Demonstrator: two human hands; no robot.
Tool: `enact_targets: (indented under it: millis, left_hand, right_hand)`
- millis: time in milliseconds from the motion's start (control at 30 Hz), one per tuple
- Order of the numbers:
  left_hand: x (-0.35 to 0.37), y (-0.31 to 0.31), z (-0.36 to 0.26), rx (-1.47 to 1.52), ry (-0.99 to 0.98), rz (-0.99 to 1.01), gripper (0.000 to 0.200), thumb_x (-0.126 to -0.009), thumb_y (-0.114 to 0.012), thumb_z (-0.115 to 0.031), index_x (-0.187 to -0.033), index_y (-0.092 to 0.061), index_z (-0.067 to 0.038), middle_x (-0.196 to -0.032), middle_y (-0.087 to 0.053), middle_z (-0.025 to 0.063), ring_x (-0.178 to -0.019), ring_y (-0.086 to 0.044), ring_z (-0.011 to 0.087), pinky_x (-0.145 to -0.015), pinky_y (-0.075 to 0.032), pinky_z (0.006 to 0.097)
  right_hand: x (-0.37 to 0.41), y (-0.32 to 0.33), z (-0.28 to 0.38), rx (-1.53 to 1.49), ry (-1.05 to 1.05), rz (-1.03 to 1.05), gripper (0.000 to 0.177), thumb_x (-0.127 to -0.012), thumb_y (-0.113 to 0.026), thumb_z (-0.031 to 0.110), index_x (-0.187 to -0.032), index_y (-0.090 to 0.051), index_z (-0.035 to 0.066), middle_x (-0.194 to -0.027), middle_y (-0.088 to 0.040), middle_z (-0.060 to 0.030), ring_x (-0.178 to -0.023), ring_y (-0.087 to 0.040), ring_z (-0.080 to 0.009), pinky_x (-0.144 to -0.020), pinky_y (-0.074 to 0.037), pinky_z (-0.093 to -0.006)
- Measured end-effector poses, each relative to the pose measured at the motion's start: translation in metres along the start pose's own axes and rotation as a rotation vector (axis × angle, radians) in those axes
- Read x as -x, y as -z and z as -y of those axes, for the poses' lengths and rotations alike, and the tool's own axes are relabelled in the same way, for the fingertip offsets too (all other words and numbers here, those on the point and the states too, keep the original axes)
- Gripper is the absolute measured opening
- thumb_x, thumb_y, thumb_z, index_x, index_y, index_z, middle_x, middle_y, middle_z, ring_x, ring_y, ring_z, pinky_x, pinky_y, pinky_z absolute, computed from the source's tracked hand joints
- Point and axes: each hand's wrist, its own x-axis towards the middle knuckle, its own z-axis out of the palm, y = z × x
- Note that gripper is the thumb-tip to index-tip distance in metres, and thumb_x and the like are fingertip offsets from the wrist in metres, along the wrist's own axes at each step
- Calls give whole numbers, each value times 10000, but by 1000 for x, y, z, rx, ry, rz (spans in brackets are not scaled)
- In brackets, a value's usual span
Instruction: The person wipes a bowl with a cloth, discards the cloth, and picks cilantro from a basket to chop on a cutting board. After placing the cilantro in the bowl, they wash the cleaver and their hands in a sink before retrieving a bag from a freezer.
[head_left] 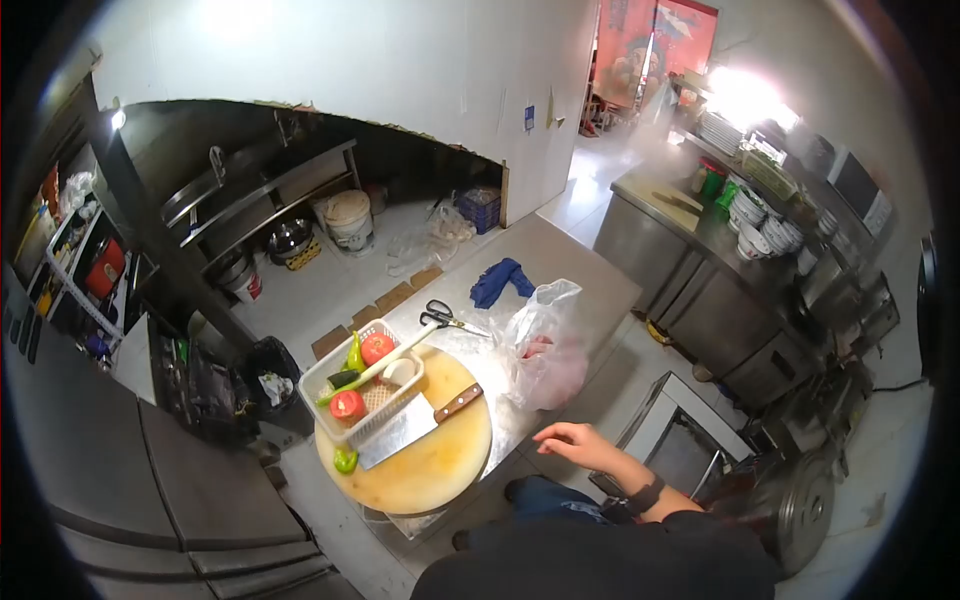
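My right hand [570,441] hangs in the air near the table edge, fingers loosely bent and holding nothing. Just beyond it is a clear plastic bag [548,375] with something pinkish inside. A cleaver [400,430] with a wooden handle lies on the round cutting board [440,465]. The white plastic basket [314,386] overlaps the board; in it are a whole tomato [377,348], a cut tomato [347,405], a green pepper [355,352] and a scallion. A green pepper piece [345,461] sits beside the basket. My left hand is out of view.
Black-handled scissors [440,314] and a blue cloth [501,283] lie on the metal table [600,280]. A steel counter [650,240] with stacked bowls [750,215] stands to the right. Buckets [348,222] are on the floor at the back, and a bin [272,375] is left of the table.
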Motion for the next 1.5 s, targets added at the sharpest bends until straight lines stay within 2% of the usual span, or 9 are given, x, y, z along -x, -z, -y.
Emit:
enact_targets:
  millis: [33,133,200,400,567,733,900,1033,1500]
  left_hand:
    - [29,75,-85,-183,78,58,321,-910,-476,-231,-1114,-495,16,-1030,-544,180,-941,-564,319,-726,-483,418]
    - [50,28,-40,224,181,98,379,-931,-488,-328,-1132,-532,-10,-1061,-601,199,-876,-596,368,-715,-483,434]
    - [98,125,-129,472,355,268,420,-914,-523,-366,-1163,-506,-29,-1094,-590,159,-909,-590,277,-704,-505,391]
    - [211,267,-217,685,309,359,198,-896,-568,-200,-915,-586,-4,-836,-617,87,-719,-590,139,-575,-533,285]
    - [334,352,-200,870,514,343,54,-820,-613,-39,-853,-626,2,-700,-616,50,-670,-573,101,-608,-464,245]
    - [514,470,-156,243,657,324,256,-892,-513,-81,-1100,-562,60,-1130,-587,126,-1027,-524,220,-923,-396,348]
    - [625,553,-137,609,1197,-467,519,-980,-341,-353,-1391,-263,-47,-1413,-290,160,-1230,-357,270,-1052,-289,391]
    - [638,607,-106,981,1130,-1070,418,-958,-410,-276,-1285,-428,-15,-1289,-469,138,-1130,-473,259,-954,-390,364]
    - [621,648,-25,250,1212,-1188,427,-943,-442,-293,-1265,-441,-14,-1249,-487,152,-1091,-495,278,-909,-412,383]
  right_hand:
    - [-9,-4,8,9,-4,18,212,-918,-514,113,-1086,-606,23,-937,-664,-68,-871,-627,-121,-773,-493,-250]
    - [-39,-13,29,153,137,205,214,-910,-524,110,-1091,-613,39,-931,-674,-60,-863,-633,-113,-779,-491,-251]
    - [-61,-19,40,110,132,302,222,-902,-531,104,-1100,-612,42,-912,-679,-60,-878,-636,-119,-784,-492,-262]
    - [-114,-60,74,285,441,610,196,-900,-544,116,-1050,-639,33,-921,-683,-80,-873,-650,-148,-772,-495,-276]
    - [-131,-99,87,293,549,940,181,-892,-549,89,-1023,-642,6,-913,-683,-91,-847,-653,-161,-768,-497,-263]
    - [-132,-117,83,383,611,1221,157,-885,-564,65,-1000,-639,-11,-915,-674,-93,-839,-654,-163,-761,-497,-268]
    - [-125,-147,79,394,599,1415,150,-881,-565,53,-997,-642,-3,-932,-670,-95,-856,-650,-160,-768,-497,-269]
    - [-96,-182,105,349,791,1519,147,-867,-583,75,-984,-649,14,-922,-671,-94,-887,-641,-179,-797,-489,-296]
    - [35,-410,275,-10,1522,1441,325,-781,-629,45,-1101,-573,24,-1044,-610,-141,-945,-588,-274,-845,-463,-353]
